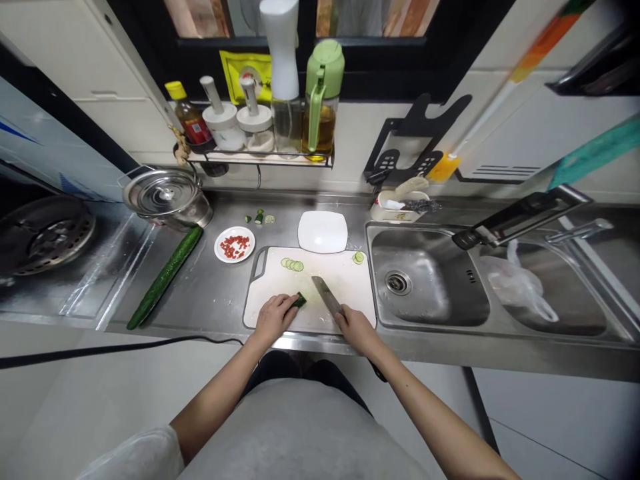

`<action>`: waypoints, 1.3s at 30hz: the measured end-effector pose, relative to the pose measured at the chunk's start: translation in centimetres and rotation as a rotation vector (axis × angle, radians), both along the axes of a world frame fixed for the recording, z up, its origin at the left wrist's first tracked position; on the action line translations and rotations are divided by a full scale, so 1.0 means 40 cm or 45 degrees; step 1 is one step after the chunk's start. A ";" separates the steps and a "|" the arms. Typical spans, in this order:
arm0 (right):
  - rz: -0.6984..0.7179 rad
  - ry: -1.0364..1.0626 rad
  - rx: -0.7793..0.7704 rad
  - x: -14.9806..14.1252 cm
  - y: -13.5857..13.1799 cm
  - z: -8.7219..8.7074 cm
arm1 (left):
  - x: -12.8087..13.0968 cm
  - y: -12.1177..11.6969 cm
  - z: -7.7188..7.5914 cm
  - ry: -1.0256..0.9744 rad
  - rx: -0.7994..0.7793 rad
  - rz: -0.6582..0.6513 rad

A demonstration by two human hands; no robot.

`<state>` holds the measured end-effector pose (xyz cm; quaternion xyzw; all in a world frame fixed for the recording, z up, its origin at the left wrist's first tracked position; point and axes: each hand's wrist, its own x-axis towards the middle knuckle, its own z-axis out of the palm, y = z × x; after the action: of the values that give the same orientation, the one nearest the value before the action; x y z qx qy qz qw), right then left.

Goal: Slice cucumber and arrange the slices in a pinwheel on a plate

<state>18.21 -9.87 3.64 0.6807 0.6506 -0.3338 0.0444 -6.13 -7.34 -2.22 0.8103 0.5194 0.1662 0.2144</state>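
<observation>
My left hand (274, 316) is closed on a short piece of cucumber (300, 300), pressing it to the white cutting board (270, 280). My right hand (355, 327) grips a kitchen knife (326, 295); its blade angles up and left over the board, a little to the right of the cucumber piece and apart from it. Several thin cucumber slices (292, 265) lie in an overlapping row near the back left of the board. A few more slices (358, 257) sit in its back right corner.
Behind the board stands a white square plate (323, 232). To the left are a small plate (219, 248) of chopped red bits, a whole cucumber (165, 277) and a lidded steel pot (167, 197). A steel sink (425, 280) adjoins on the right. Bottles, including an oil bottle (323, 100), line the wall rack.
</observation>
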 end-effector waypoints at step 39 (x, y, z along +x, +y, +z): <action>0.377 -0.306 0.119 -0.125 -0.062 0.044 | -0.008 0.000 -0.011 0.079 0.206 -0.065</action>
<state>13.21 -12.34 5.41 0.6139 0.7484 -0.2093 0.1386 -6.46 -7.33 -2.68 0.8428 0.4898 0.1768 0.1360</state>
